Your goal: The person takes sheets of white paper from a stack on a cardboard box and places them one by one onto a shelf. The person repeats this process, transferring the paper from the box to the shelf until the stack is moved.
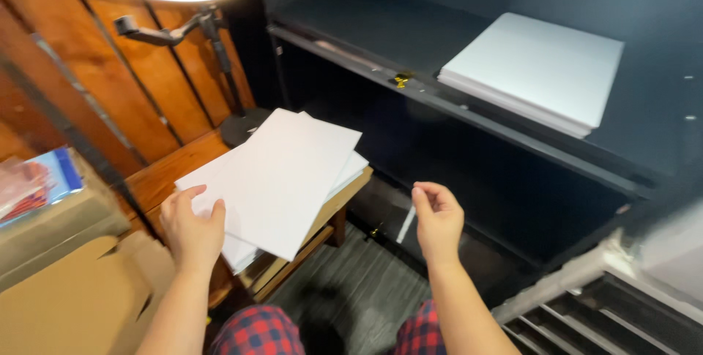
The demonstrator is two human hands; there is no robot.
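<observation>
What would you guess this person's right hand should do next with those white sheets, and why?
Probably bring the right hand, now empty in mid-air, across to the loose white sheets. The left hand alone pins their corner, and the sheets lie fanned and overhang the small wooden table.

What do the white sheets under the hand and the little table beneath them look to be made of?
The white sheets look like plain matte paper: thin, flat, loosely fanned. The little table under them looks like wood with a warm brown finish, though its grain is hard to see.
</observation>
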